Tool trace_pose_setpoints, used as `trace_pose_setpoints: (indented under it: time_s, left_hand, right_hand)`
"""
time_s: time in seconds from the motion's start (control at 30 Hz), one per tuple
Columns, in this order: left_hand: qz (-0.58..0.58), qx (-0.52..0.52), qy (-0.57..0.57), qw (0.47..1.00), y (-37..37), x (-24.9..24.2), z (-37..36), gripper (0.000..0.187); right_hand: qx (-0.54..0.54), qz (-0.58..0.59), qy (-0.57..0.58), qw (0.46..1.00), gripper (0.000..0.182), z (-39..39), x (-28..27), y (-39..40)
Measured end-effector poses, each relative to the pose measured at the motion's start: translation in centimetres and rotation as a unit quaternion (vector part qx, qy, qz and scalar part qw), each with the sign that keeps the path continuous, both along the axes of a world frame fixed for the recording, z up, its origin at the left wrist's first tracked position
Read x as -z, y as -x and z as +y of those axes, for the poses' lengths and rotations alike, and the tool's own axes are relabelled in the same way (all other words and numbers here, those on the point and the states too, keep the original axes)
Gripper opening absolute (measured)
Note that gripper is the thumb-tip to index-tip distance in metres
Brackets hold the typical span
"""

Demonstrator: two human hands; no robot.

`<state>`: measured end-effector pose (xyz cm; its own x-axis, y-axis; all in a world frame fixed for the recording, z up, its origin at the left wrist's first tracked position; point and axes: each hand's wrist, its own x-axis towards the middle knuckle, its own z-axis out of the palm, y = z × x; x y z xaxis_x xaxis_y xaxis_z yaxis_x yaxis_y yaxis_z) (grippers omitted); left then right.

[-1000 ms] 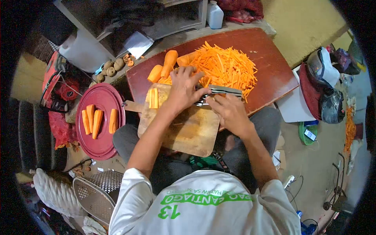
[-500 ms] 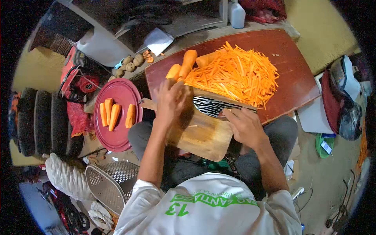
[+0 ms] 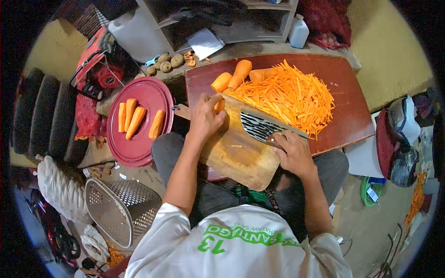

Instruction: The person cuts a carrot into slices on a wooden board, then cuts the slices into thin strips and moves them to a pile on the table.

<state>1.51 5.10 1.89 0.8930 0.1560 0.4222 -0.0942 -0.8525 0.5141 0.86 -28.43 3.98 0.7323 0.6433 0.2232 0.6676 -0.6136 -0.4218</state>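
A wooden cutting board (image 3: pixel 238 160) is tilted over the lap, its far end by the red table. At its upper left corner my left hand (image 3: pixel 207 116) is closed, with a short orange carrot piece (image 3: pixel 219 105) between thumb and fingers. My right hand (image 3: pixel 294 150) grips the handle of a wide knife (image 3: pixel 260 127), whose blade looks striped black and white and lies across the board's upper right part. Beyond the blade, a large heap of carrot strips (image 3: pixel 296 97) covers part of the table, beside whole peeled carrots (image 3: pixel 240 74). A small sliver rests on the board.
Several peeled carrots lie on a round red lid (image 3: pixel 139 155) at the left. Potatoes (image 3: pixel 165 66) and a paper (image 3: pixel 205 44) sit behind it. A perforated basket (image 3: pixel 106 215) stands at lower left, a green basket (image 3: pixel 366 192) at right, and a white jug (image 3: pixel 298 33) at the back.
The view has shifted, so the table appears lower. My left hand's fingers, blurred before, now show a carrot piece between them. More of the board's upper left part is visible. The knife stays in my right hand.
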Motion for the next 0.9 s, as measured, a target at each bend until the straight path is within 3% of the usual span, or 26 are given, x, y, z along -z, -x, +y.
trace_pose_setpoints:
  time_s: [0.37, 0.5, 0.6, 0.7, 0.8, 0.9]
  left_hand:
    - [0.184, 0.071, 0.126, 0.972, 4.7, -2.2, -3.0, 0.031]
    - [0.189, 0.119, 0.212, 0.951, 7.3, -1.4, -4.6, 0.036]
    - [0.098, 0.152, 0.241, 0.953, 8.6, -0.8, -4.9, 0.043]
    - [0.164, 0.177, 0.207, 0.948, 9.0, -2.3, -4.4, 0.050]
    - [0.137, 0.239, 0.129, 0.953, 9.5, -2.3, -4.2, 0.052]
    - [0.101, 0.248, 0.110, 0.957, 9.5, -1.0, -4.5, 0.047]
  right_hand:
    - [-0.007, -0.036, -0.004, 0.999, 0.043, -0.4, 1.2, 0.0]
    - [-0.011, -0.023, 0.004, 1.000, 0.040, -0.4, 0.9, 0.1]
    - [-0.002, -0.021, 0.027, 0.999, 0.039, -0.1, 0.2, 0.4]
    - [0.012, -0.026, 0.036, 0.999, 0.038, 0.3, -0.4, 1.6]
    - [0.049, 0.032, 0.051, 0.997, 0.037, 0.3, -1.6, 3.3]
    - [0.091, 0.140, -0.044, 0.985, 0.043, 0.8, -3.9, 5.8]
